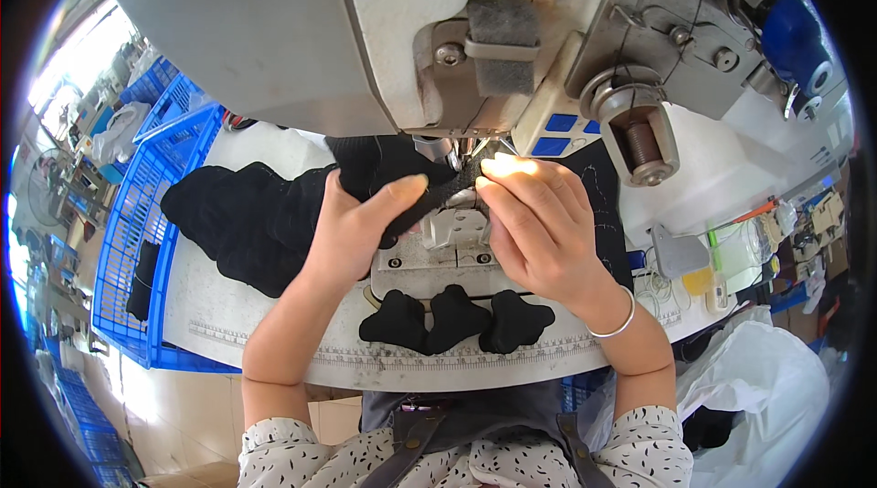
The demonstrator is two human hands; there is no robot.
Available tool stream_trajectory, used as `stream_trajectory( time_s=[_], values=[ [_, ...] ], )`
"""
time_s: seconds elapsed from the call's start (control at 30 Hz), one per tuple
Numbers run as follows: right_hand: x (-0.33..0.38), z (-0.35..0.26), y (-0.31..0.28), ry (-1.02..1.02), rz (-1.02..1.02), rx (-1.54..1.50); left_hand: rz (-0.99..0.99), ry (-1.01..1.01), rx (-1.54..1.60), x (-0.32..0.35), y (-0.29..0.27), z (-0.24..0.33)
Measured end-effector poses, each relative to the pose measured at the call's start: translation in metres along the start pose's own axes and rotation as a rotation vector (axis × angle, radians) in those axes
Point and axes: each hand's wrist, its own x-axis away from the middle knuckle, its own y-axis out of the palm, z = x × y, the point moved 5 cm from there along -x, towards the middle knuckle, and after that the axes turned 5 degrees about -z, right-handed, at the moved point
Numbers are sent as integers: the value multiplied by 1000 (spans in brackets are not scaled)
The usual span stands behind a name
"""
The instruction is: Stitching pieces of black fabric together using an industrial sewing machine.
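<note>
Fingers (402, 191): on the left hand (340, 228), clamped on the held cloth (437, 198), thumb on top and aimed toward two o'clock; on the right hand (545, 232), bunched together against the cloth's other end, though I cannot tell whether they pinch it.
Held cloth: between both sets of fingertips, at three o'clock from the left thumb and nine from the right fingertips; the stretch between them runs roughly nine to three, with a flap dropping toward eight.
Needle area (454, 154): just beyond the cloth, about eleven o'clock from the right fingertips, which are nearer to it than the left.
Machine head (265, 13): one, overhead at ten to twelve, carrying one grey pad (502, 45).
Thread spool (642, 141): one brown, at two.
Black heap (251, 223): one, at nine, beside the left wrist; whether it joins the held cloth is unclear.
Flat black fabric (603, 191): one visible area, at three, behind the right hand.
Small black pieces (459, 319): three, side by side at six, near the printed ruler (566, 342).
Bangle (617, 316): one, on the right wrist.
Blue basket (178, 278): nearest one at nine, holding one dark roll (144, 280); others behind are too jumbled to count.
White plastic bag (767, 360): at four.
</note>
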Motion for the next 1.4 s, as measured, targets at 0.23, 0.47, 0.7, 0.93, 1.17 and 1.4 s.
stream_trajectory(
  time_s=[0.23,0.47,0.7,0.93,1.17,1.4],
  values=[
    [0,4,-1,-51,-24,27,51,297,-105,25,31,-11],
    [2,3,-1,-3,-55,7,147,304,10,24,38,-18],
    [3,4,1,-44,0,12,119,56,-30,26,44,-14],
    [3,0,-5,-76,28,-20,114,-66,139,39,27,-21],
    [2,-5,-6,-123,14,-27,94,-35,68,43,28,-14],
    [3,-5,-13,-177,29,32,149,-40,73,46,38,-13]
  ],
)
